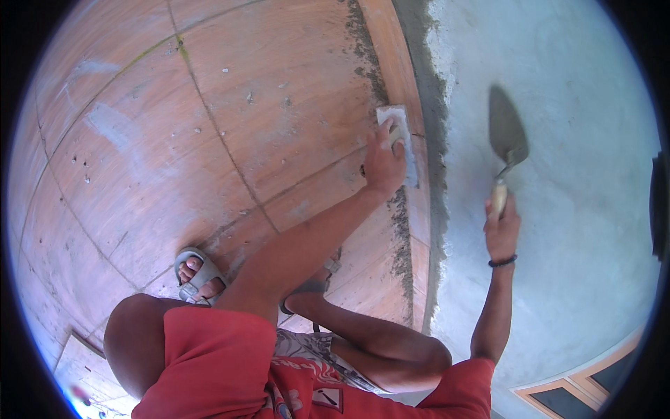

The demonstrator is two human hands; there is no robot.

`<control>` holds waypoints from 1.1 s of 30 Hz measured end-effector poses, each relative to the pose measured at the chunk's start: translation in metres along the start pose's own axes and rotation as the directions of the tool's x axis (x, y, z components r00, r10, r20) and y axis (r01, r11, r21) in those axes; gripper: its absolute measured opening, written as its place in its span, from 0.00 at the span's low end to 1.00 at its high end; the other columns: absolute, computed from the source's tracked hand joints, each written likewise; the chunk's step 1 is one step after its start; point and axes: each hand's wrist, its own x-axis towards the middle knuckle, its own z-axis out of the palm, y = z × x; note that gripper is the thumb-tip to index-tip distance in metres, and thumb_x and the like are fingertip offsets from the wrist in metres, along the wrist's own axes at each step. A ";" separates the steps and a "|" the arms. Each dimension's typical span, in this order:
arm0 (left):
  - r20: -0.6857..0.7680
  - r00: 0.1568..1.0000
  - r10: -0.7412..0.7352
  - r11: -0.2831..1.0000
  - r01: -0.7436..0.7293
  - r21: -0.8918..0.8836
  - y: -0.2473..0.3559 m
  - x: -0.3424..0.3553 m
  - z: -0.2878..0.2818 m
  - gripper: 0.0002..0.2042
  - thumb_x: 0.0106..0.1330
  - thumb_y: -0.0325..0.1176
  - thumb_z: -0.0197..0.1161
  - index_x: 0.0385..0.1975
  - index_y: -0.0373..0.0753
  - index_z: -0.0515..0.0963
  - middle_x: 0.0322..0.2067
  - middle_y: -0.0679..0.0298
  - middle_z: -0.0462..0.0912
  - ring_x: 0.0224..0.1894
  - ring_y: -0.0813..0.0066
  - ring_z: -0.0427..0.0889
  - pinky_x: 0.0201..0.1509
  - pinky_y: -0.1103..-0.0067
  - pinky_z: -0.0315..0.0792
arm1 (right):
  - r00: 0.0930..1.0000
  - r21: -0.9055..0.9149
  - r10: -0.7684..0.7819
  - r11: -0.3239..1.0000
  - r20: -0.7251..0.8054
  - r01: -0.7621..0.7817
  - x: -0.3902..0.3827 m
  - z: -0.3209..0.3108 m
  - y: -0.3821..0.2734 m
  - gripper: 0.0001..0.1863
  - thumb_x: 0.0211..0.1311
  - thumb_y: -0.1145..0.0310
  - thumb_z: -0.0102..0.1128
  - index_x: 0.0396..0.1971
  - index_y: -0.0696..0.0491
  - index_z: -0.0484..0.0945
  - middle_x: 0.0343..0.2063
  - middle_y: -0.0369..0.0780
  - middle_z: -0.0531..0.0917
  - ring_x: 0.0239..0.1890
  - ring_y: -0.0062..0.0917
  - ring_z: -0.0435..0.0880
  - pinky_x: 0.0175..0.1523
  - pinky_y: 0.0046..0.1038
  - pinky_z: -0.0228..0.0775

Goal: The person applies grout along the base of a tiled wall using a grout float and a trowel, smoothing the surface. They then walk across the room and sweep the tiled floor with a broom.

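My left hand (385, 164) is closed around the handle of a flat, whitish rectangular float (410, 167). The float's blade rests against the narrow strip of orange tile (392, 42) along the foot of the wall. Farther right, my right hand (503, 227) grips the wooden handle of a pointing trowel (507, 126), its leaf-shaped metal blade directed away from me in front of the wall. Whether the blade touches the wall, I cannot tell. A band of darker grey mortar (434, 126) runs along the top of the tile strip, between the two tools.
Orange floor tiles (279, 91) with dark joints and scattered mortar crumbs spread to the left. The smooth grey wall (579, 174) fills the right side. A wood-framed opening (572, 394) shows at lower right. My sandalled foot (199, 276) stands on the tiles.
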 end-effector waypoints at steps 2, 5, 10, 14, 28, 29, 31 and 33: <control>0.026 0.998 -0.064 0.998 0.064 -0.013 0.004 -0.001 -0.001 0.22 0.58 0.25 0.53 0.55 0.41 0.63 0.47 0.48 0.68 0.50 0.50 0.68 0.55 0.68 0.62 | 0.991 -0.156 -0.092 0.982 0.102 0.107 -0.020 0.012 0.025 0.15 0.58 0.65 0.54 0.41 0.57 0.67 0.17 0.49 0.76 0.21 0.46 0.77 0.25 0.36 0.68; 0.008 0.999 -0.043 0.999 0.043 -0.005 0.001 -0.002 -0.002 0.22 0.57 0.24 0.54 0.54 0.39 0.64 0.47 0.49 0.70 0.51 0.51 0.68 0.56 0.69 0.61 | 0.959 -0.224 -0.096 0.962 0.266 0.158 -0.027 0.001 0.031 0.15 0.56 0.65 0.54 0.41 0.57 0.67 0.19 0.51 0.76 0.24 0.49 0.77 0.27 0.42 0.68; 0.018 0.997 -0.075 0.997 0.075 0.001 0.000 -0.006 -0.001 0.21 0.57 0.24 0.54 0.53 0.40 0.65 0.47 0.49 0.71 0.51 0.51 0.68 0.57 0.69 0.61 | 0.974 -0.179 0.002 0.983 0.226 0.040 -0.028 -0.003 0.033 0.17 0.56 0.62 0.54 0.42 0.55 0.68 0.20 0.52 0.77 0.26 0.49 0.77 0.30 0.46 0.68; 0.055 0.994 -0.098 0.995 0.097 0.026 0.002 -0.009 -0.001 0.22 0.57 0.25 0.54 0.54 0.40 0.65 0.47 0.47 0.70 0.51 0.51 0.68 0.56 0.69 0.61 | 0.934 -0.278 0.044 0.959 0.354 0.060 -0.035 -0.012 0.037 0.18 0.56 0.62 0.54 0.44 0.54 0.67 0.20 0.52 0.78 0.26 0.49 0.77 0.31 0.46 0.68; 0.053 0.997 -0.050 0.997 0.047 0.059 -0.010 -0.006 0.005 0.23 0.59 0.27 0.53 0.56 0.45 0.63 0.46 0.49 0.68 0.49 0.50 0.69 0.54 0.66 0.63 | 0.816 -0.519 0.233 0.850 0.530 0.095 -0.089 -0.019 0.090 0.20 0.54 0.59 0.56 0.45 0.52 0.69 0.23 0.51 0.79 0.27 0.48 0.79 0.33 0.45 0.71; 0.059 0.997 -0.049 0.997 0.045 0.059 -0.009 -0.006 0.004 0.23 0.59 0.28 0.53 0.56 0.44 0.63 0.46 0.49 0.68 0.49 0.50 0.69 0.54 0.66 0.63 | 0.854 -0.473 0.180 0.877 0.488 0.085 -0.093 -0.024 0.093 0.20 0.53 0.59 0.57 0.45 0.52 0.69 0.23 0.51 0.79 0.27 0.47 0.79 0.32 0.45 0.71; 0.053 0.998 -0.028 0.998 0.025 0.063 -0.013 -0.007 0.003 0.23 0.59 0.28 0.53 0.56 0.44 0.63 0.46 0.49 0.69 0.50 0.50 0.69 0.54 0.66 0.63 | 0.916 -0.373 0.085 0.925 0.392 0.074 -0.102 -0.040 0.097 0.20 0.53 0.60 0.57 0.45 0.52 0.69 0.23 0.51 0.79 0.27 0.47 0.79 0.32 0.45 0.71; 0.028 1.000 0.010 0.997 -0.012 0.072 -0.020 -0.003 0.003 0.22 0.59 0.28 0.53 0.56 0.43 0.63 0.47 0.49 0.69 0.50 0.51 0.69 0.54 0.67 0.63 | 0.951 -0.259 0.117 0.965 0.287 -0.040 -0.111 -0.042 0.108 0.19 0.54 0.61 0.56 0.44 0.53 0.69 0.22 0.51 0.79 0.25 0.48 0.78 0.31 0.46 0.70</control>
